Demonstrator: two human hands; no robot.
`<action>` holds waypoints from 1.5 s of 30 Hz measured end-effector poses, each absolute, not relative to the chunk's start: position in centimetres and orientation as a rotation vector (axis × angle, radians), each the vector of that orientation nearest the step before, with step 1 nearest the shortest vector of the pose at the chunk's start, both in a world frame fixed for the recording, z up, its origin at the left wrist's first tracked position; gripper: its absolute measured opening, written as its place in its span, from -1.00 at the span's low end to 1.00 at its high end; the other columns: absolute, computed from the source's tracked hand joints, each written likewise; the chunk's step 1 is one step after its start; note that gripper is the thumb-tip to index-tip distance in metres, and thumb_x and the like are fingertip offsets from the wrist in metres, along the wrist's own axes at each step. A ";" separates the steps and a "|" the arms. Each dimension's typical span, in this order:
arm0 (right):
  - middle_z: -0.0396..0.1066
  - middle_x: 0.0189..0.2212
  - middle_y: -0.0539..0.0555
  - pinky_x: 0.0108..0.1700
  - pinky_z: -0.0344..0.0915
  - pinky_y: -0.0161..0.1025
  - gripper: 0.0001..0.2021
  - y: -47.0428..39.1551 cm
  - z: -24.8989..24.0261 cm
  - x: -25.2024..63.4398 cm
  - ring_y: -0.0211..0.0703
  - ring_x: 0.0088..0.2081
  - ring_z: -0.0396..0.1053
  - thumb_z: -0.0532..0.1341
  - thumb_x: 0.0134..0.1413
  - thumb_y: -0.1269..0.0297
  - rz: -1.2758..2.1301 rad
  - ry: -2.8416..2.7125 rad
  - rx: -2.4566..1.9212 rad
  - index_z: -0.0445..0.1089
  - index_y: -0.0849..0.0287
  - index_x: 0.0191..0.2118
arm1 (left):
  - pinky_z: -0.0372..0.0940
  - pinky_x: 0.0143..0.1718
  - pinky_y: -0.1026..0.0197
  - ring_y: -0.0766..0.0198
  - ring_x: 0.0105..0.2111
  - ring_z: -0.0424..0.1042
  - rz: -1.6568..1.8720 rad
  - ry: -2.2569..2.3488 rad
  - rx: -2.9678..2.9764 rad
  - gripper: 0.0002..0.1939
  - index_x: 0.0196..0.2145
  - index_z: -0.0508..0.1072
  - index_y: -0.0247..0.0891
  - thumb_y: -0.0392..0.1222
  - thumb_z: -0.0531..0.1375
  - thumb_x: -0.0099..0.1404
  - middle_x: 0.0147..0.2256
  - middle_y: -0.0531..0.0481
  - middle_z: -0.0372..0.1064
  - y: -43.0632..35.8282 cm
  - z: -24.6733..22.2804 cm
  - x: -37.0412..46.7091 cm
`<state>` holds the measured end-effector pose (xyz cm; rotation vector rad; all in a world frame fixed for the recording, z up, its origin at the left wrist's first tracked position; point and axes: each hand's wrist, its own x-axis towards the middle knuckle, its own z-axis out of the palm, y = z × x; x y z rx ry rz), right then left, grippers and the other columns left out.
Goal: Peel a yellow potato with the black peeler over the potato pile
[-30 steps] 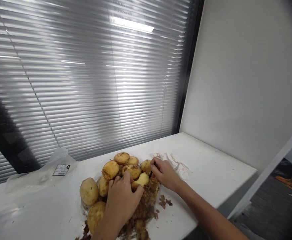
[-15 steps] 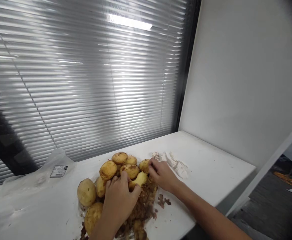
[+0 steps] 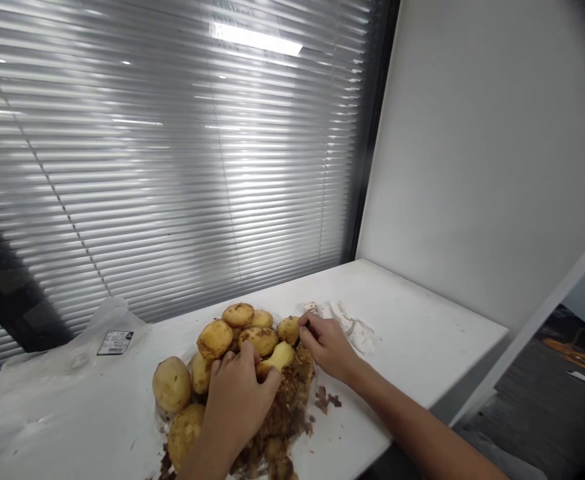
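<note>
A heap of several yellow-brown potatoes [image 3: 215, 339] sits on a white table, with brown peel scraps [image 3: 292, 400] piled at its right and front. My left hand [image 3: 242, 390] is curled round a partly peeled potato [image 3: 281, 357], its pale flesh showing between thumb and fingers. At the heap's right side my right hand [image 3: 325, 340] is closed, thumb and fingertips pinched together beside a small potato [image 3: 288, 329]. Whatever the pinch holds is too small to make out.
A clear plastic bag with a label [image 3: 115, 343] lies at the left by the blinds [image 3: 172, 167]. Crumpled white tissue [image 3: 357, 330] lies behind my right hand. Loose peel bits [image 3: 327, 400] dot the white table [image 3: 422, 333], which meets a wall at the right.
My right hand has drawn its thumb and fingers closer together by the small potato. My left hand stays on the partly peeled potato. The view has shifted slightly.
</note>
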<state>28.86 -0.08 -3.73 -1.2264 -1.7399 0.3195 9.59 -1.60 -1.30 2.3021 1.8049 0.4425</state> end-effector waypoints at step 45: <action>0.46 -0.55 -0.03 -0.59 0.15 -0.34 -0.80 0.1 -3.5 28.6 -0.27 -0.65 0.26 0.10 0.24 0.11 0.944 -1.564 -1.071 0.27 0.11 -0.32 | 0.07 -0.09 0.01 0.04 -0.20 0.33 0.464 1.779 2.297 -0.86 -0.38 0.19 -0.18 -0.08 0.05 0.19 -0.39 -0.04 0.36 -1.9 -1.2 9.5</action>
